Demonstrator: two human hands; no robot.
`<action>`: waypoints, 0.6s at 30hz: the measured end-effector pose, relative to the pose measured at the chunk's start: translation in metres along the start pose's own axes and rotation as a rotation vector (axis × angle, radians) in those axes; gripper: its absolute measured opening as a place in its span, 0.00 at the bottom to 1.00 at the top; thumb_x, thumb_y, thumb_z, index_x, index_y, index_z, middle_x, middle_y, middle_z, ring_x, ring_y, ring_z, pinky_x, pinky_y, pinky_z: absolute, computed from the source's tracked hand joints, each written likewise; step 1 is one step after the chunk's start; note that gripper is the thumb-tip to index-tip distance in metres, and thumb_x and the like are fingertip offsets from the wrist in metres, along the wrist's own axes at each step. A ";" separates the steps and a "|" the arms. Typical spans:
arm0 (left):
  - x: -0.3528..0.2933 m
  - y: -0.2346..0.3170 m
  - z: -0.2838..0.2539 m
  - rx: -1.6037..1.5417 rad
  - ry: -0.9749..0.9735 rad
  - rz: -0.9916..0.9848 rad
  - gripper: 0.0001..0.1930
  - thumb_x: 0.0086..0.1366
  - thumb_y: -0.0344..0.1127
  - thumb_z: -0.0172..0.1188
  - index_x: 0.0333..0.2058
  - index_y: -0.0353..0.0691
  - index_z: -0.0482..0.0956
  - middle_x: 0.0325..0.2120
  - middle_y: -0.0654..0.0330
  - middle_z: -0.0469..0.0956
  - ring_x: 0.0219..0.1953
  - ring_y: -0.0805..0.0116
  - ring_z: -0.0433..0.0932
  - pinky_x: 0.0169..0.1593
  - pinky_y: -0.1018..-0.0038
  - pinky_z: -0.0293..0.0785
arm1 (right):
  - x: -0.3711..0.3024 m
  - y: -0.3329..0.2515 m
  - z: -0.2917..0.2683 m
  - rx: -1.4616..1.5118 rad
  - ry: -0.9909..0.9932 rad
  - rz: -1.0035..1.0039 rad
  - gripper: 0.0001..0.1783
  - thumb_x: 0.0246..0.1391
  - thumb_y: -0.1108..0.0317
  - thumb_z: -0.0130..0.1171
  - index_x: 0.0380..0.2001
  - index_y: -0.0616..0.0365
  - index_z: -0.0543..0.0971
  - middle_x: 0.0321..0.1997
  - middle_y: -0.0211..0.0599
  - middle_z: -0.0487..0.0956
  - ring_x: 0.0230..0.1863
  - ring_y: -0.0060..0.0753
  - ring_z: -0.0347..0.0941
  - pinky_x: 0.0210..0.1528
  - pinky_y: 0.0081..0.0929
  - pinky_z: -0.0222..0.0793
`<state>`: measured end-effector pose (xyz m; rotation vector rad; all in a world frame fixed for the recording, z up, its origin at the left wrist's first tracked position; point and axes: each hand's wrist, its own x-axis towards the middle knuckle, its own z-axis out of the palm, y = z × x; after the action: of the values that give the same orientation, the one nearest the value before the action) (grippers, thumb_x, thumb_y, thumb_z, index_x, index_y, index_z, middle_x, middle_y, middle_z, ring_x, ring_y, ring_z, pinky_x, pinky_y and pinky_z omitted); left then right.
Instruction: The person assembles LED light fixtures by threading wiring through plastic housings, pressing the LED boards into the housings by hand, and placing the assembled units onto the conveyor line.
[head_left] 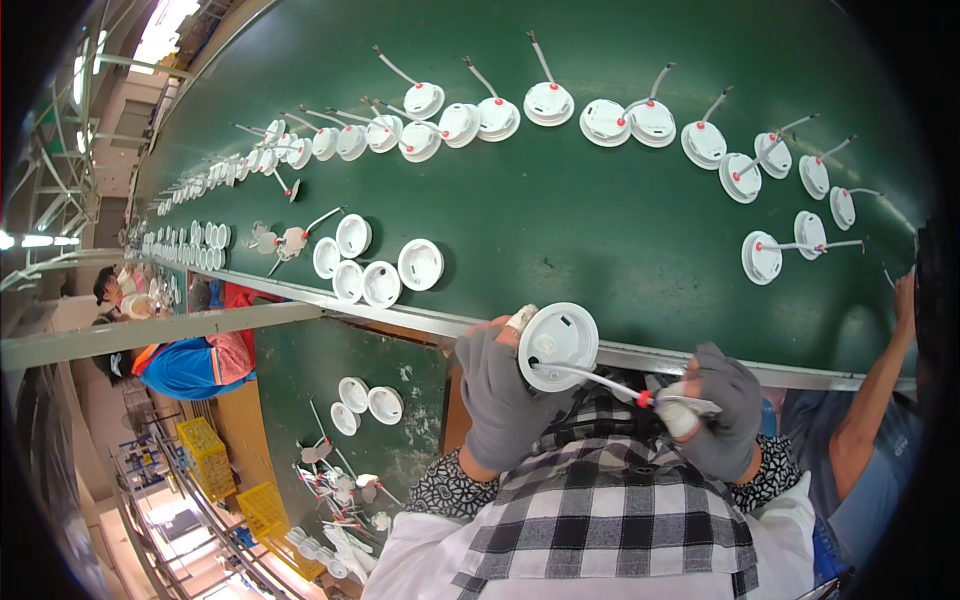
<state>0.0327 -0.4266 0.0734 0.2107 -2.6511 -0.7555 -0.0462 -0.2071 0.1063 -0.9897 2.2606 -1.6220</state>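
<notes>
My left hand (493,390), in a grey fingerless glove, grips a white round plastic housing (572,335) with its hollow side up. Out of a hole in the housing's floor runs a white cable (595,378). A red grommet (643,398) sits on this cable near my right hand (732,405), also gloved in grey. Between those fingers is a pale flat plate that the cable leads to; the fingers partly hide it. Both hands are at the bench's near edge. Left of them on the bench stand several white housings (420,264), hollow side up.
Rows of white discs with cables and red grommets (549,103) line the far side of the green bench (560,215). A side table (390,350) at left bears housings and a heap of cabled plates (345,485). A co-worker's arm (858,420) reaches in at right; others sit far left.
</notes>
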 end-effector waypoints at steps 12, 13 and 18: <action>-0.012 0.009 0.008 -0.217 -0.089 0.146 0.40 0.47 0.34 0.73 0.55 0.29 0.61 0.43 0.48 0.74 0.38 0.55 0.78 0.39 0.67 0.76 | 0.020 0.000 0.048 -0.059 0.004 0.090 0.13 0.39 0.62 0.67 0.33 0.50 0.83 0.31 0.33 0.69 0.38 0.41 0.63 0.42 0.35 0.63; -0.016 0.004 0.012 -0.292 -0.145 0.099 0.41 0.48 0.34 0.73 0.57 0.30 0.59 0.44 0.48 0.74 0.41 0.55 0.78 0.42 0.67 0.76 | 0.020 0.001 0.050 -0.119 -0.006 0.041 0.14 0.40 0.61 0.67 0.35 0.49 0.83 0.33 0.34 0.69 0.39 0.42 0.63 0.45 0.37 0.62; -0.019 0.000 0.012 -0.615 -0.270 -0.069 0.43 0.50 0.33 0.72 0.60 0.34 0.54 0.48 0.50 0.72 0.49 0.57 0.77 0.49 0.67 0.76 | 0.024 0.013 0.046 -0.203 -0.046 0.062 0.36 0.37 0.48 0.69 0.50 0.54 0.74 0.42 0.40 0.67 0.40 0.40 0.64 0.49 0.41 0.61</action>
<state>0.0454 -0.4157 0.0578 0.0318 -2.5036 -1.6708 -0.0464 -0.2548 0.0823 -0.9796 2.4353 -1.3518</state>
